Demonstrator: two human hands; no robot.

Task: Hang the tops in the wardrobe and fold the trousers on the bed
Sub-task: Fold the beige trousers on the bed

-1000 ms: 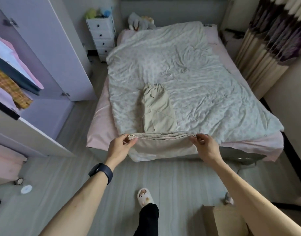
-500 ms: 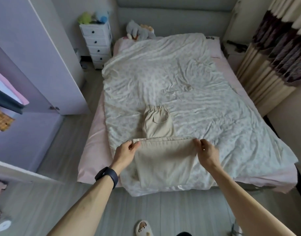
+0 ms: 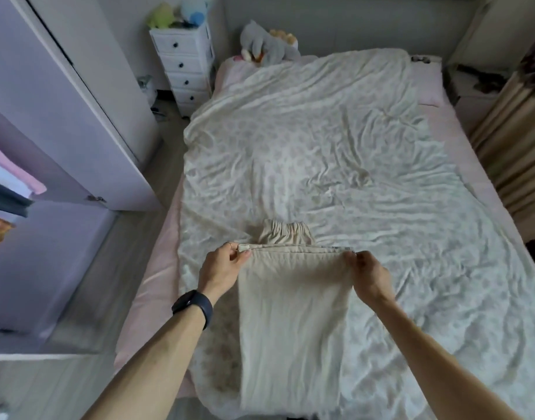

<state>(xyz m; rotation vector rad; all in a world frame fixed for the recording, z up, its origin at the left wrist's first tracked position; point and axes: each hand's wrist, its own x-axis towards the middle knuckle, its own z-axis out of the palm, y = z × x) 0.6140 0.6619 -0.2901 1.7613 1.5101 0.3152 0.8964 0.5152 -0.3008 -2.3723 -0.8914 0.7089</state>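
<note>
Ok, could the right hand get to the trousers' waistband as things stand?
Probably yes: the waistband lies uncovered beyond the hem, though the right hand pinches that hem and must let go first.

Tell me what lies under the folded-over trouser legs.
The elastic waistband peeks out beyond the trouser legs; the rest beneath is covered. The duvet shows around them.
</note>
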